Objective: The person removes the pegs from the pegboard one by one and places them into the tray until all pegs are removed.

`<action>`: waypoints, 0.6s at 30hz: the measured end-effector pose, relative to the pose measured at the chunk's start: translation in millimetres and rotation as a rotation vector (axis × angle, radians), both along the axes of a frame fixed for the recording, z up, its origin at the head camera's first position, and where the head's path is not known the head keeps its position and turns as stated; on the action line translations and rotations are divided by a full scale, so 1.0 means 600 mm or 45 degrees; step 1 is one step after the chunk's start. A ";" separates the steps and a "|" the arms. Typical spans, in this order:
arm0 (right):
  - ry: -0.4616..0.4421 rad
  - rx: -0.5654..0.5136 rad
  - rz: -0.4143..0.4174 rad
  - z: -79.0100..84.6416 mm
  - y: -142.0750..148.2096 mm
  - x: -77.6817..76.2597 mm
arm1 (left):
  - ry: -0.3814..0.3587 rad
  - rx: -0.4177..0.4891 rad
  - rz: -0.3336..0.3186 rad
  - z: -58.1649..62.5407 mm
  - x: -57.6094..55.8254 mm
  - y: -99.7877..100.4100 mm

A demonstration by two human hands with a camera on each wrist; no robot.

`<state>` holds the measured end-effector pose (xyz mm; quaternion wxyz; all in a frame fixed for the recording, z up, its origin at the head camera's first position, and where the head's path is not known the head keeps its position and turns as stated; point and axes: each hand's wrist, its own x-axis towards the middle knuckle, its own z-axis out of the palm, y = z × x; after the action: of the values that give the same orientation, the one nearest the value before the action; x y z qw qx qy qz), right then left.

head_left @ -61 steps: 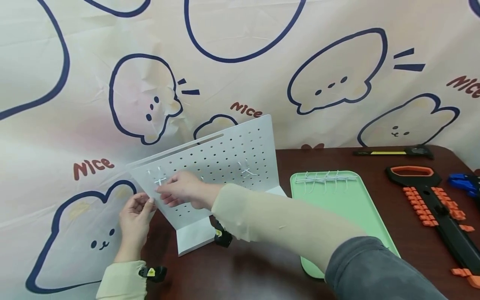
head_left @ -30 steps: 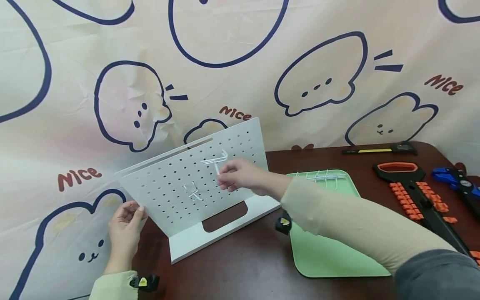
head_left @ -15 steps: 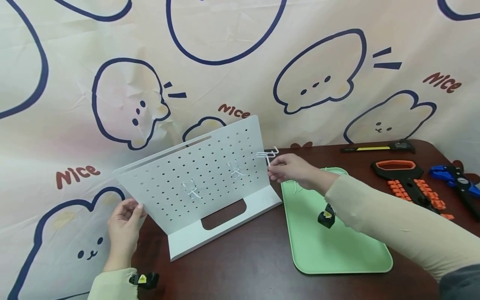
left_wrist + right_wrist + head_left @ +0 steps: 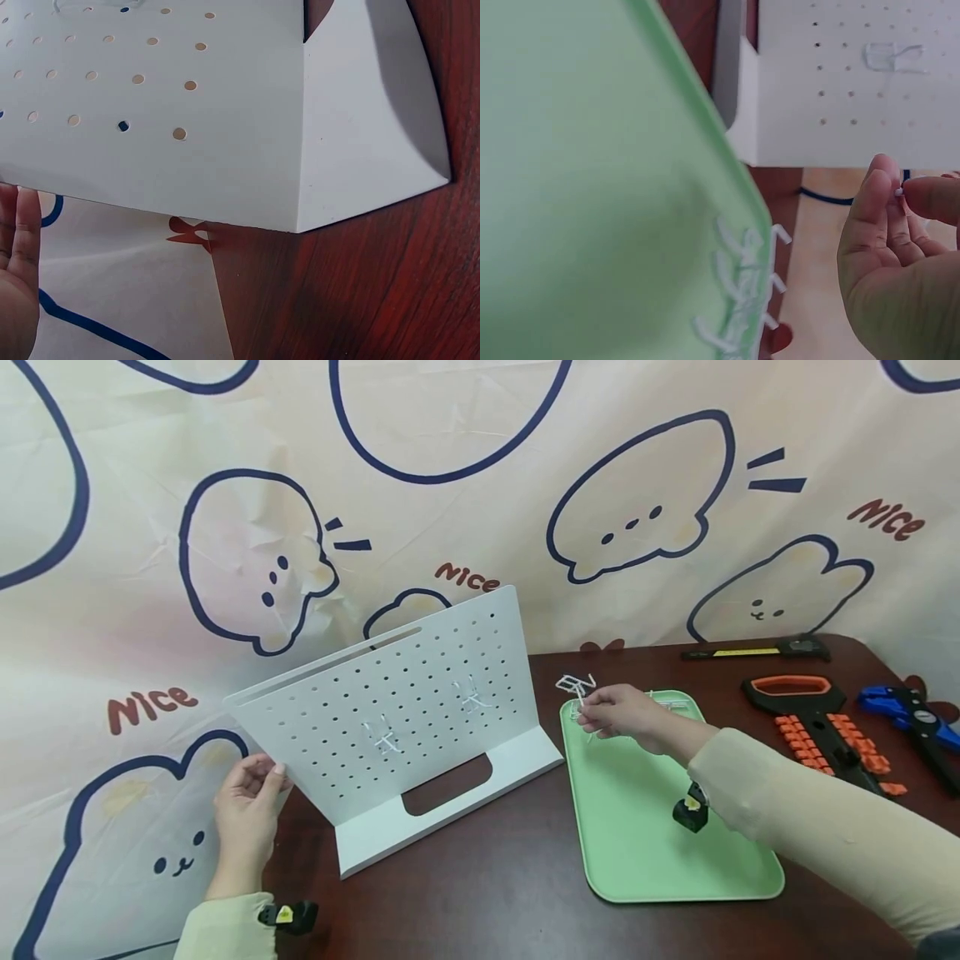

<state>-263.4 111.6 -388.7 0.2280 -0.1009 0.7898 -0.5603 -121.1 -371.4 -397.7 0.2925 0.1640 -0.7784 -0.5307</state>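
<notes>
A white pegboard [image 4: 420, 710] stands tilted on its bent base, with one white wire hook [image 4: 384, 739] left of centre and another hook [image 4: 471, 697] on the right. My left hand [image 4: 249, 818] holds the pegboard's left edge between thumb and fingers; in the left wrist view its fingers [image 4: 22, 232] show at that edge. Right of the board, my right hand [image 4: 626, 717] pinches a loose white wire hook [image 4: 576, 683] by its stem, above the far left corner of a green tray [image 4: 637, 835]. In the right wrist view, the fingers hide most of this hook.
Several more white hooks [image 4: 742, 300] lie along the tray's far edge. Farther right are a black tool with orange pieces [image 4: 836, 735], a blue and black tool [image 4: 911, 714] and a black and yellow utility knife [image 4: 757, 652]. A printed cloth [image 4: 450, 527] hangs behind the table.
My right hand has taken the leftmost hook off the pegboard and carried it right, across the board to the tray's far corner. My left hand stays at the board's left edge.
</notes>
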 end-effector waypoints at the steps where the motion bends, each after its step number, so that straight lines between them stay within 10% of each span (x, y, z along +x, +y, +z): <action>1: 0.002 0.007 0.003 -0.004 0.004 0.002 | -0.001 -0.010 0.000 0.000 0.000 0.000; 18: -0.216 -0.020 -0.050 -0.080 0.046 0.050 | 0.025 -0.004 -0.005 -0.001 0.001 0.002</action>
<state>-233.6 139.1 -436.6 0.2822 -0.0393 0.7650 -0.5776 -120.6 -370.0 -398.2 0.2994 0.1568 -0.7767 -0.5315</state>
